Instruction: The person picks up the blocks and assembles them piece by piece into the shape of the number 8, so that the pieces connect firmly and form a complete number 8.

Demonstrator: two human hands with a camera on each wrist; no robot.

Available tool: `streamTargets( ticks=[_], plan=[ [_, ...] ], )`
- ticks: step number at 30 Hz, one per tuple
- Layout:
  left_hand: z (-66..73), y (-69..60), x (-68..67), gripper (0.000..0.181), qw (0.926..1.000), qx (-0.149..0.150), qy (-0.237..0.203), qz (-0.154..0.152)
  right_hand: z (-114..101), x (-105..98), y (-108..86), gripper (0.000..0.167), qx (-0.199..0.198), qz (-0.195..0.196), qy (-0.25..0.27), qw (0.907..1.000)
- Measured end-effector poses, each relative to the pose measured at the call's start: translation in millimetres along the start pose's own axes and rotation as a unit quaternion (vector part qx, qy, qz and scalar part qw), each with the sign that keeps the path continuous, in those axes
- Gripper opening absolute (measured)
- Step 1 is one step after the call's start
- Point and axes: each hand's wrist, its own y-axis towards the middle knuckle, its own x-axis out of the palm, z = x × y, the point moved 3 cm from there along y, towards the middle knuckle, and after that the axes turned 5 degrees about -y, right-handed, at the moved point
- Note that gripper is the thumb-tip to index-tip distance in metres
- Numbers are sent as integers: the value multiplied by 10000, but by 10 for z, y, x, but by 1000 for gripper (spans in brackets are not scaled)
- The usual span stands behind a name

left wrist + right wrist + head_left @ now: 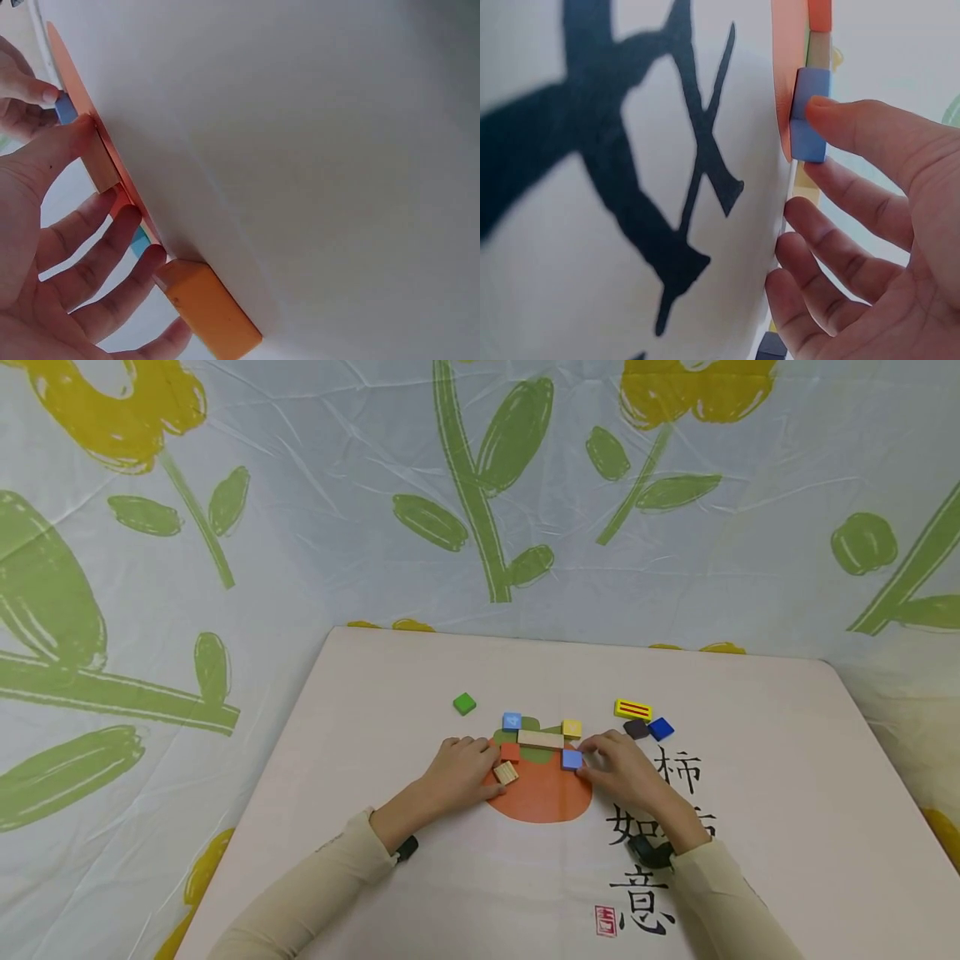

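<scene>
My left hand (461, 768) pinches a small wooden block (506, 772) between thumb and index finger; the block sits turned at an angle. Touching or close to that block is a red block (510, 752). An orange block (210, 307) lies by the left little finger, hidden in the head view. With thumb and index finger, my right hand (622, 768) pinches a blue block (572, 760). Behind these, a long wooden block (541, 740) lies crosswise, with a light blue block (512, 721) near its left end and a yellow block (572, 728) near its right.
A green block (464, 703) lies farther back on the left. At the back right are a yellow block with red stripes (633, 709), a dark block (636, 728) and a deep blue block (661, 729). The pale tabletop (337, 718) bears a printed orange fruit and black characters.
</scene>
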Motion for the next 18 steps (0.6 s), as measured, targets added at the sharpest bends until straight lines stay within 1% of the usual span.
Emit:
streamTargets(
  ticks=[6,13,15,18],
  plan=[
    [14,15,-8,38,9999,-103,51,-64,-3,-6,-1,25,23,-14,-9,10000],
    [44,12,-35,38,9998,-177,28,-93,-9,-14,-8,35,8,-30,-91,10000],
    [48,9,-35,38,9998,-177,65,-83,-2,-32,-21,37,90,-42,-58,9999],
    [46,3,-23,39,9997,-146,176,-46,38,-89,-50,39,205,62,51,9998]
  ],
)
